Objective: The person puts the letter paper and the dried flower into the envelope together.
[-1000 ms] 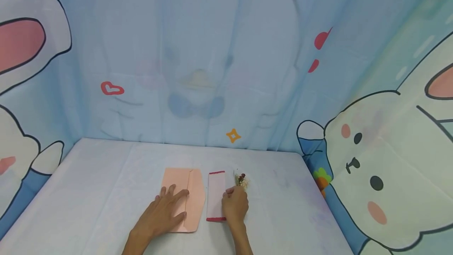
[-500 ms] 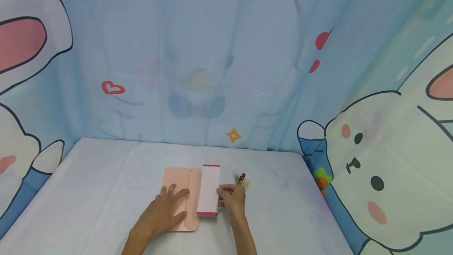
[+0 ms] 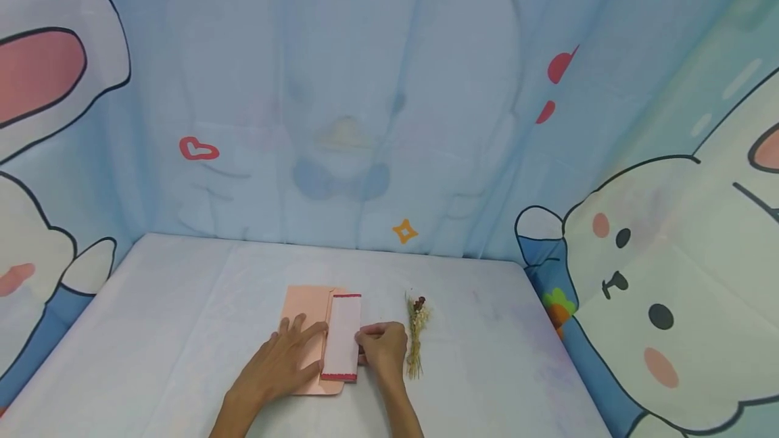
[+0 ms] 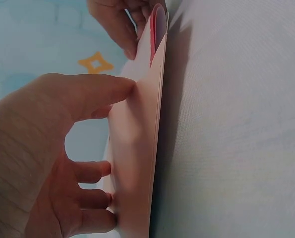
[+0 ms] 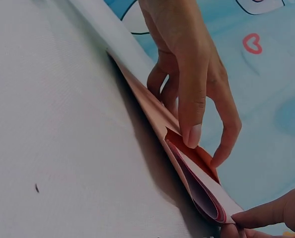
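Note:
A peach envelope [image 3: 303, 301] lies on the table, its flap side to the right. My left hand [image 3: 274, 365] rests on it with fingers spread; in the right wrist view the thumb and a finger of the left hand [image 5: 194, 74] touch it beside its mouth. My right hand [image 3: 386, 351] pinches the right edge of a folded pale pink paper [image 3: 342, 338] with red borders at both ends. That paper lies over the envelope's right part. In the right wrist view, the inner end of the folded paper [image 5: 199, 196] sits at the envelope's open mouth.
A small bunch of dried flowers [image 3: 416, 336] lies on the table just right of my right hand. White cloth [image 3: 487, 357] covers the table. A blue curtain [image 3: 341, 86] printed with cartoon rabbits hangs behind it.
The right hand has carried the folded paper leftward, from beside the envelope onto its right part. The flower bunch, partly covered before, now shows whole. The left hand stays on the envelope.

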Available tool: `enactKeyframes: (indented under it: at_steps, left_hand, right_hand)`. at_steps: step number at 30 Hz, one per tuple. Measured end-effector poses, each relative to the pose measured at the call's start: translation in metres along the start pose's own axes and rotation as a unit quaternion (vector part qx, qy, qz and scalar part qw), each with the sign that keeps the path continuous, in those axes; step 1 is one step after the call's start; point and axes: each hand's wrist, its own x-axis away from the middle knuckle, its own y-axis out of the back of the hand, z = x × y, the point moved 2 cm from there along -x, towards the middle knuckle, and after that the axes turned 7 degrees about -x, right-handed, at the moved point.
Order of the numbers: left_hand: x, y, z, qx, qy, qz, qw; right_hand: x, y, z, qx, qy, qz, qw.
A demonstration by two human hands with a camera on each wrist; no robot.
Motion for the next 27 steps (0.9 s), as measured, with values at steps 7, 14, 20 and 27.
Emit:
enactKeyframes:
  at_steps: [7,14,20,27]
  left_hand:
    - [0.000,0.001,0.000,0.003,0.005,0.003,1.0000]
    - [-0.001,0.001,0.001,0.016,0.013,0.012,0.9997]
    - [-0.002,0.000,0.003,0.019,0.013,0.017,0.9996]
    - [-0.001,0.001,0.003,0.023,0.005,0.010,0.9997]
  right_hand:
    - [0.003,-0.008,0.003,0.030,0.031,-0.010,0.999]
    - [0.005,-0.012,0.005,0.040,0.052,-0.011,0.998]
    - [0.005,-0.016,0.008,0.056,0.072,-0.024,0.996]
    - [0.005,-0.021,0.009,0.069,0.104,-0.027,0.992]
